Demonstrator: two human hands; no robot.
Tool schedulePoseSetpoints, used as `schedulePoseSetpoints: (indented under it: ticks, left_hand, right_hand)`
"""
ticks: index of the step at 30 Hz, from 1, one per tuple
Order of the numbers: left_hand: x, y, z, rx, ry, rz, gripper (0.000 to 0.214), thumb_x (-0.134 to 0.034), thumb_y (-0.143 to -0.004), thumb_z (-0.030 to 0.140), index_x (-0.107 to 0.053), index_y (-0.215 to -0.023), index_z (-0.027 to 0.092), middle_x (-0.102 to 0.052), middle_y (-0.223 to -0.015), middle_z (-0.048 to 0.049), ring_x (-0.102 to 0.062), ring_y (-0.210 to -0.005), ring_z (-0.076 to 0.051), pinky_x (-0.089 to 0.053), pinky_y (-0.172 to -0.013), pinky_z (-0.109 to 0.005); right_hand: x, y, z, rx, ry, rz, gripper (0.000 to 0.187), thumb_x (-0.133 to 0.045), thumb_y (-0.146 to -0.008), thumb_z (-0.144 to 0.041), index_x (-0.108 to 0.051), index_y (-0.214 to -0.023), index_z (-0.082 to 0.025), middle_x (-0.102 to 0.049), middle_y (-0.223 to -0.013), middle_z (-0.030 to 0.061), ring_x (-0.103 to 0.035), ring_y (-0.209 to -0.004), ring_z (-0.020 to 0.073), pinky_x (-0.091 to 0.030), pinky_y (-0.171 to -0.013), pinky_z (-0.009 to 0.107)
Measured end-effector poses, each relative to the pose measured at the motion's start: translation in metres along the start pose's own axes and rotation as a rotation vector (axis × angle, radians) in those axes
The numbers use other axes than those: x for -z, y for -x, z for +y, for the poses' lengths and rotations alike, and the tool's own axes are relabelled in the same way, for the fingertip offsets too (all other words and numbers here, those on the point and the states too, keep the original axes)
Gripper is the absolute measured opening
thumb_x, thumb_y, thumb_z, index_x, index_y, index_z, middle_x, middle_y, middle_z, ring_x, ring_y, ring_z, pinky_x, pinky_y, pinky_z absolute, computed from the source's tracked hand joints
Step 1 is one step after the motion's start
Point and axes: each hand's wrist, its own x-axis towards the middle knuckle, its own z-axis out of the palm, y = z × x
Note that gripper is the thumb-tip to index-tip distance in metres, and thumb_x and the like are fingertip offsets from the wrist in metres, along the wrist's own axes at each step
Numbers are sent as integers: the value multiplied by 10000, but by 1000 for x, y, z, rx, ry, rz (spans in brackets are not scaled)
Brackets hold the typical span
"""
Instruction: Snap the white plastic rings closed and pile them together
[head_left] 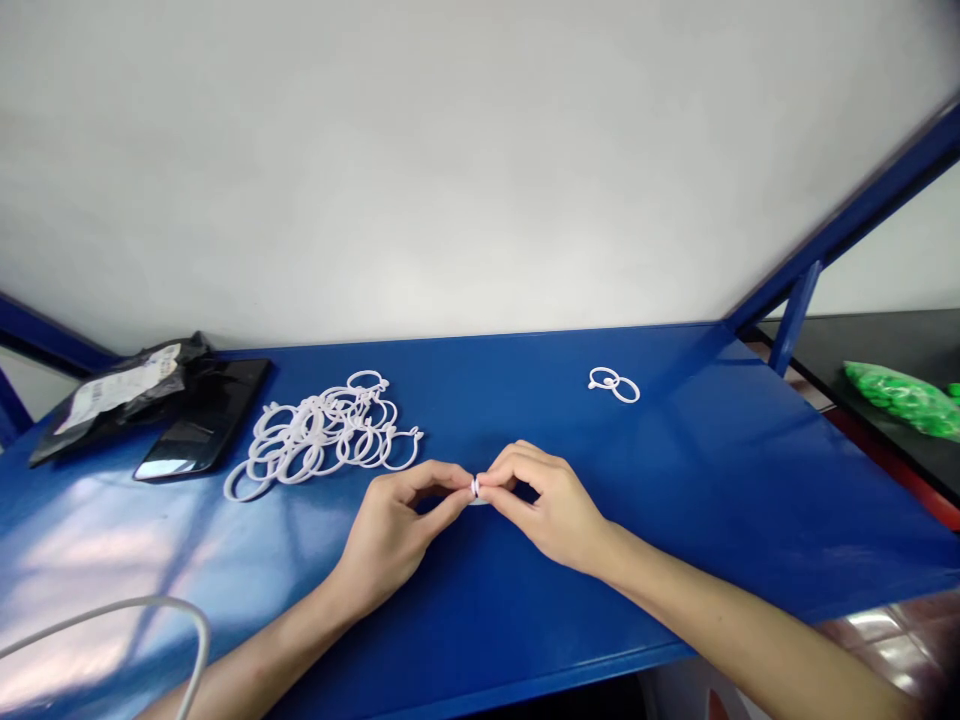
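The small white plastic ring (475,488) was mostly hidden between the pinching fingertips (459,481). At nine o'clock, the white cable (196,640) ran off the frame's edge. At three o'clock, the green plastic bag (904,397) was cropped and blurred.

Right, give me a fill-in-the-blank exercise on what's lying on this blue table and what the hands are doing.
1. Both hands pinch one small white ring between their ____.
2. The big pile of white rings lies to the ____ of the left hand.
3. Beyond the right hand, a pair of rings lies by itself on the ____ table.
4. A dark phone lies flat next to a ____ packet with a white label.

Missing words: fingertips; left; blue; black
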Motion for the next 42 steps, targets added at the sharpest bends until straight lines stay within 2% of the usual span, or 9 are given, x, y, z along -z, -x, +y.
schedulePoseSetpoints:
  ticks: [6, 10, 13, 17, 23, 31, 37, 39, 42]
  left_hand:
    - [-2, -1, -6, -79, -77, -27, 133, -682, -924, 318, -773, -948, 224, -810, -925, -21, -763, -821, -174, -607, -770, -262]
    - [6, -13, -6, -318, -355, -17, 130, -640, -949, 275, -754, -1000, 237, -801, -963, -20, -748, -868, -177, -580, -869, -306]
    - [28, -24, -7, -488, -647, 112, 181, -577, -983, 283, -745, -1027, 234, -781, -989, -52, -711, -936, -211, -536, -939, -355]
    - [73, -37, -12, -355, -1030, 355, 265, -522, -986, 364, -740, -1004, 213, -738, -997, -114, -649, -979, -292, -499, -901, -409]
    - [107, -45, -26, -159, -1145, 185, 318, -517, -952, 445, -743, -892, 230, -760, -872, -82, -624, -819, -304, -445, -703, -383]
    - [100, -42, -18, -265, -1139, 220, 333, -470, -984, 412, -729, -909, 217, -763, -871, -93, -635, -803, -290, -450, -713, -380]
    - [50, -25, 0, -357, -707, 249, 234, -586, -967, 410, -735, -932, 233, -751, -901, -35, -680, -773, -186, -516, -725, -283]
    - [27, -16, 3, -405, -560, 181, 177, -621, -960, 366, -735, -927, 236, -743, -862, -20, -676, -730, -163, -524, -681, -258]
    - [7, -8, 3, -432, -415, 123, 99, -649, -951, 292, -729, -932, 236, -737, -833, -11, -667, -697, -144, -527, -654, -239]
  right_hand:
    - [1, 1, 4, 33, 72, -33, 121, -647, -990, -255, -665, -877, -219, -693, -844, 12, -639, -816, 169, -512, -772, 312]
    - [3, -6, 5, 70, 164, -43, 57, -638, -990, -233, -658, -938, -220, -701, -864, 12, -629, -849, 175, -512, -781, 305]
    - [11, -13, 11, 142, 289, -15, 82, -622, -1009, -254, -668, -947, -228, -744, -920, 20, -621, -883, 192, -511, -838, 334]
    - [42, -23, 31, 11, 586, 120, 100, -603, -1011, -256, -696, -987, -228, -769, -990, 52, -603, -946, 249, -517, -837, 382]
    - [96, -28, 56, -296, 918, 340, 133, -572, -988, -227, -705, -987, -212, -772, -968, 81, -584, -979, 306, -502, -754, 388]
    - [91, -28, 50, -286, 983, 384, 153, -576, -975, -260, -710, -1013, -197, -729, -1019, 113, -592, -1020, 320, -515, -827, 429]
    - [27, -16, 9, -68, 372, 57, 141, -667, -965, -323, -696, -1065, -227, -728, -1010, 43, -655, -982, 223, -528, -911, 383]
    - [8, -10, -4, -70, 168, -81, 197, -719, -933, -328, -681, -1102, -233, -731, -1053, 37, -672, -964, 200, -540, -887, 347]
    - [-5, -5, -13, -155, -21, -97, 67, -725, -926, -272, -691, -959, -225, -741, -937, 6, -690, -863, 171, -542, -798, 299]
